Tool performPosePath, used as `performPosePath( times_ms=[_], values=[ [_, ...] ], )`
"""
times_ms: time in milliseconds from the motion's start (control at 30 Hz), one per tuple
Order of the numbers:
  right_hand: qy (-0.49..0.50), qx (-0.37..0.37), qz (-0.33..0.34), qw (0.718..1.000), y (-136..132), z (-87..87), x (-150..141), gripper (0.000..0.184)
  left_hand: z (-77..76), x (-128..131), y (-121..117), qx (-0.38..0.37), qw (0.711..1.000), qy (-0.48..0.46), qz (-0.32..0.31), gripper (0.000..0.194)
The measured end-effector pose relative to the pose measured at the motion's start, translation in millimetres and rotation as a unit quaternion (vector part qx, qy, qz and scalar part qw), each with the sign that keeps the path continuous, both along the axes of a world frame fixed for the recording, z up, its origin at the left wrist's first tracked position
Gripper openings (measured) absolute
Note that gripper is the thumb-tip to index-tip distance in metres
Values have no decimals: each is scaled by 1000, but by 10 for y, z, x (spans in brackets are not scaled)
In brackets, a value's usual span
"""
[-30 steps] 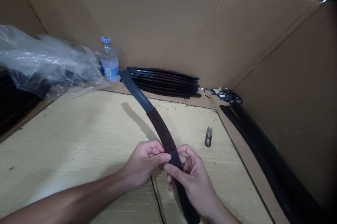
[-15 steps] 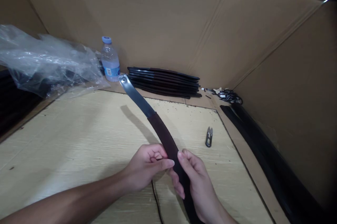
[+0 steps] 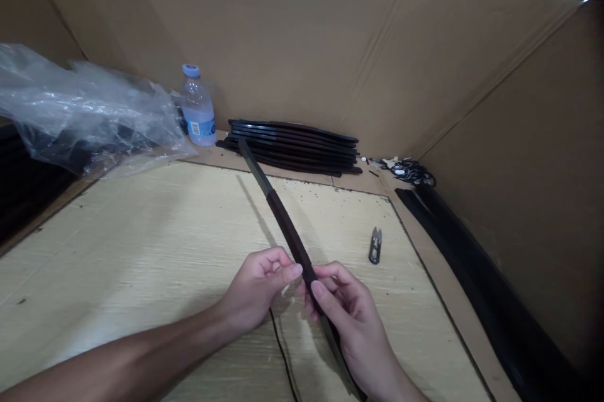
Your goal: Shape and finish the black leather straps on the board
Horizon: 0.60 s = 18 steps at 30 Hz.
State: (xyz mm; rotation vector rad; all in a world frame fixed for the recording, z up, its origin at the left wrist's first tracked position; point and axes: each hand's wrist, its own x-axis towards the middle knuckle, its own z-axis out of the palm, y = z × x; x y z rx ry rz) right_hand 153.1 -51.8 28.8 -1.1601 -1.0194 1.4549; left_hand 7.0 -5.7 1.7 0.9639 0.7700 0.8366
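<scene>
Brown cardboard walls [image 3: 264, 37], creased at the folds, box in a pale work board [image 3: 141, 251] with a streaky grain. Dark crumbs are scattered along its far edge.

Held out over the board: a slim, curved strip [image 3: 255, 168], black and smooth at the far end, wrapped midway in a matte, dark brown sleeve [image 3: 289, 226]. It slants away from the wearer, turned nearly edge-on, its tip overlapping the stack of dark strips [image 3: 295, 149] in view. Right hand [image 3: 356, 311] grasps it just below the middle, thumb on top, fingers behind. Left hand [image 3: 259, 285] has thumb and bent forefinger at the sleeve's left edge (whether they truly pinch it, cannot tell).

Thin black cord [image 3: 280, 345] trails below the left hand. Thread snips [image 3: 375, 246], blades pointing away, lie to the right. Behind: a clear, blue-capped bottle [image 3: 199, 106] beside crinkled, glossy plastic sheeting [image 3: 104, 109]. Long black lengths [image 3: 472, 282] run down the right border, near a tangle of cords [image 3: 413, 174] in the corner.
</scene>
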Motion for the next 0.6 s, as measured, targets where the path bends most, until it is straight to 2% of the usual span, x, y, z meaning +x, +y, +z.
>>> performPosePath(
  times_ms=[167, 333, 600],
  values=[
    [0, -15, 3, 1000, 19, -7, 16, 32, -54, 0, 9, 1, 1000, -8, 2, 29],
    [4, -11, 31, 999, 12, -37, 38, 28, -93, -8, 2, 1, 1000, -21, -18, 29],
    [0, -28, 47, 998, 36, -81, 40, 36, -53, -37, -27, 20, 999, -8, -47, 25]
  ],
)
